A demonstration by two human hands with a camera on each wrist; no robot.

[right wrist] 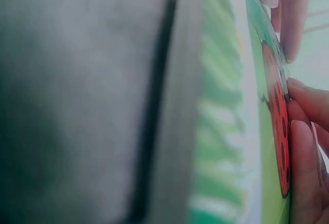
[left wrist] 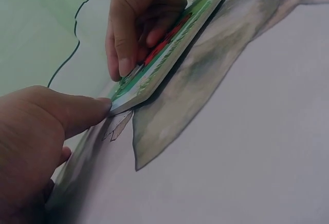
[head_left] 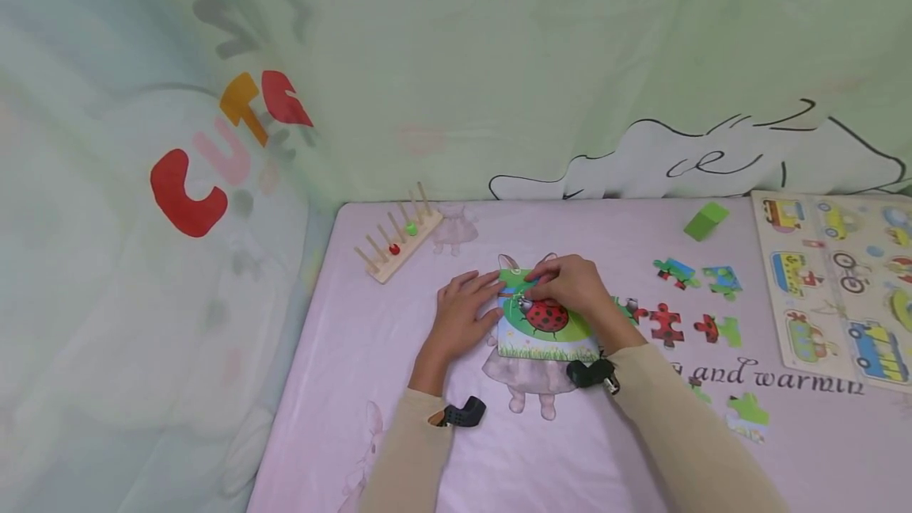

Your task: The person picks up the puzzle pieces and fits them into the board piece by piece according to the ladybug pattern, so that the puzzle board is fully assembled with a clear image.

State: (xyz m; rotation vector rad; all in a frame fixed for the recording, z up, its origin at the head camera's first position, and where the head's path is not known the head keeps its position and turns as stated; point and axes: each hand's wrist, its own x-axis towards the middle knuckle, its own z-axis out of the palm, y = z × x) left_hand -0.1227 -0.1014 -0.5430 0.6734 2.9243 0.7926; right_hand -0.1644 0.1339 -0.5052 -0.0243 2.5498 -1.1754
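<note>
Head view: the ladybug board (head_left: 510,345) lies flat on the pink cloth (head_left: 342,323), between the two hands; its long axis looks to run left to right, though the slant leaves that unsure. Left hand (head_left: 461,317) is nearer the left side, lying along that edge, fingers extended. Right hand (head_left: 572,285) sits over the upper right part, fingers bent and tips bunched; the printed ladybug (head_left: 547,318) lies just beneath and toward the wearer from those tips. Key relation, to my eye: right fingertips above the picture, left hand beside it. Loose puzzle pieces (head_left: 666,326) lie to the board's right. Left wrist view: left thumb (left wrist: 87,112) rests against the board's corner, not curled around it; beyond, the right fingers point down at the printed face. Right wrist view: the board shows nearly edge-on, its near side blurred. Right thumb and fingertips meet close over the ladybug, left fingers near them. Whether a piece is pinched there, I cannot tell.
</note>
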